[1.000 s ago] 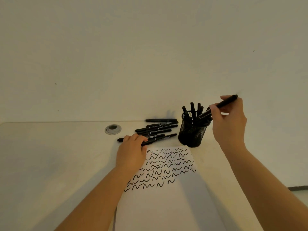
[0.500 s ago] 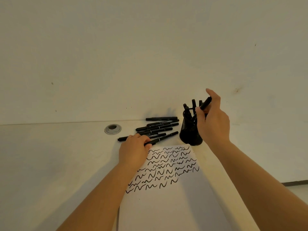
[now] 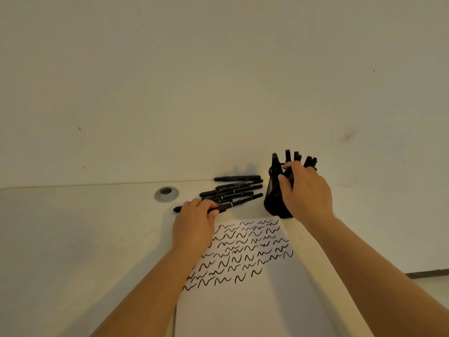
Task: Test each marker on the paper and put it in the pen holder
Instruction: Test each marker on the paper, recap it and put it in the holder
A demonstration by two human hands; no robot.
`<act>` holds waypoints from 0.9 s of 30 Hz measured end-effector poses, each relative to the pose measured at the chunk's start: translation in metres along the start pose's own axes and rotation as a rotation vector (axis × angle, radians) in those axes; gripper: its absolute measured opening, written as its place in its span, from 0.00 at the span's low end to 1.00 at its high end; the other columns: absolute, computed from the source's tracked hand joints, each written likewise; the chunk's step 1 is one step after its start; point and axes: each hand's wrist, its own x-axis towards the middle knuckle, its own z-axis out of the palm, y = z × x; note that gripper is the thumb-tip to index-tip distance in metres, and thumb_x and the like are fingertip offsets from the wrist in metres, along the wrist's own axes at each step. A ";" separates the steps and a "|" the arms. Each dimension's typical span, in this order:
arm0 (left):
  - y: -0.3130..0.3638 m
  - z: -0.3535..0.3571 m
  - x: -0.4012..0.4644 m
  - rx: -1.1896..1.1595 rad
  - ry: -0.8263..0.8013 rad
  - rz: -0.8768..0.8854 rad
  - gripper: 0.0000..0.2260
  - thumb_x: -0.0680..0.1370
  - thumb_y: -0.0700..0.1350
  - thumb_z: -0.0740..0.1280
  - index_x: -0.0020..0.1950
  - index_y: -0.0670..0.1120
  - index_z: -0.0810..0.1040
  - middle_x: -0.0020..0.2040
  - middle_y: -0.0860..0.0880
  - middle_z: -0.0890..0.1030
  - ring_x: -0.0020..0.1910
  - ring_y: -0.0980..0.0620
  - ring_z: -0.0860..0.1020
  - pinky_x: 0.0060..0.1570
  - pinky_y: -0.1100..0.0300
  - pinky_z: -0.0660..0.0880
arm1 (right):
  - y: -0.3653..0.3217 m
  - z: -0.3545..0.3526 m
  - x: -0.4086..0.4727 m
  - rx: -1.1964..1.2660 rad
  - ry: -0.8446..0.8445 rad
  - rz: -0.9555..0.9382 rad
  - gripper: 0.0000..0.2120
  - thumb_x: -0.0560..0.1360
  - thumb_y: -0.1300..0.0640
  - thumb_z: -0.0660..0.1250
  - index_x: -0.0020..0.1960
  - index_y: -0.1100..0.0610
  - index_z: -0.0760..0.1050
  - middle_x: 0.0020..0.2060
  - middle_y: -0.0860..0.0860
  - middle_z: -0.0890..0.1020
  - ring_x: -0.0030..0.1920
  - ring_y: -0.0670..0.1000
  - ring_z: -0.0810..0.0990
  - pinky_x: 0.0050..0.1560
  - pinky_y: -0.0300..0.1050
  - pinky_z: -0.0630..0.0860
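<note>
A white paper (image 3: 243,305) with rows of black squiggles lies on the table in front of me. Beyond its top right corner stands a black mesh pen holder (image 3: 272,200) with several markers (image 3: 288,155) sticking up out of it. My right hand (image 3: 308,193) is at the holder's rim and pinches a black marker (image 3: 289,171) that is mostly down inside it. A pile of loose black markers (image 3: 235,188) lies left of the holder. My left hand (image 3: 194,224) grips the nearest marker of the pile (image 3: 233,204), which lies flat on the table.
A round grey cable grommet (image 3: 166,193) is set in the table left of the pile. A plain wall rises right behind the table's far edge. The table's right edge and a dark floor strip (image 3: 427,274) show at lower right.
My right hand swung its marker from level beside the holder to upright and lowered it into the holder. My left hand closed round a marker at the near edge of the pile.
</note>
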 end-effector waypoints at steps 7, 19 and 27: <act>0.013 -0.018 -0.008 -0.196 0.085 -0.026 0.09 0.78 0.49 0.60 0.57 0.52 0.75 0.49 0.55 0.75 0.50 0.55 0.72 0.46 0.63 0.68 | -0.003 -0.026 -0.008 0.039 0.135 -0.171 0.14 0.73 0.63 0.64 0.58 0.60 0.75 0.50 0.55 0.80 0.51 0.58 0.75 0.47 0.49 0.69; 0.043 -0.071 -0.071 -0.701 -0.467 -0.049 0.09 0.78 0.49 0.61 0.48 0.62 0.78 0.44 0.49 0.80 0.48 0.48 0.78 0.53 0.54 0.74 | -0.046 -0.053 -0.095 0.927 -0.341 0.174 0.06 0.77 0.54 0.60 0.49 0.48 0.76 0.35 0.48 0.81 0.32 0.41 0.76 0.34 0.33 0.73; 0.046 -0.077 -0.102 -0.736 -0.617 -0.004 0.10 0.78 0.51 0.58 0.44 0.56 0.78 0.36 0.61 0.79 0.42 0.64 0.77 0.46 0.66 0.74 | -0.060 -0.059 -0.124 1.108 -0.432 0.266 0.12 0.78 0.56 0.58 0.40 0.54 0.77 0.27 0.47 0.80 0.29 0.43 0.76 0.33 0.34 0.74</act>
